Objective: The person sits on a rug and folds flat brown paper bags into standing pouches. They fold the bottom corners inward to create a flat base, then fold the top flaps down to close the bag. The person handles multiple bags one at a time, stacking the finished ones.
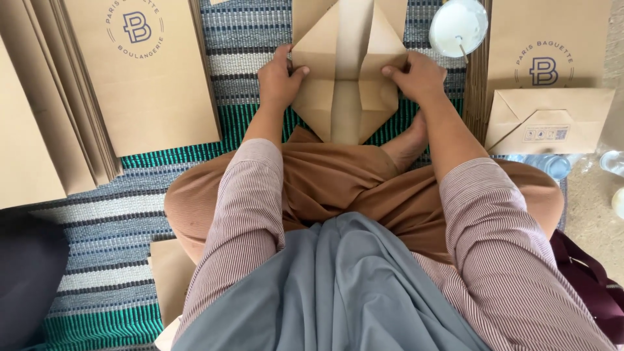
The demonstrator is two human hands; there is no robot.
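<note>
A brown paper bag (348,71) lies flat on the striped mat in front of my crossed legs, its bottom end folded open into a diamond shape. My left hand (278,79) presses on the left corner of that fold, thumb on the paper. My right hand (419,77) holds down the right corner, fingers on the flap. Both forearms wear striped pink sleeves.
A fanned stack of flat brown printed bags (140,78) lies at the left. Another stack with a finished folded bag (549,120) on top sits at the right. A round white bowl (458,27) with a stick stands beyond my right hand. A plastic bottle (549,166) lies by my right knee.
</note>
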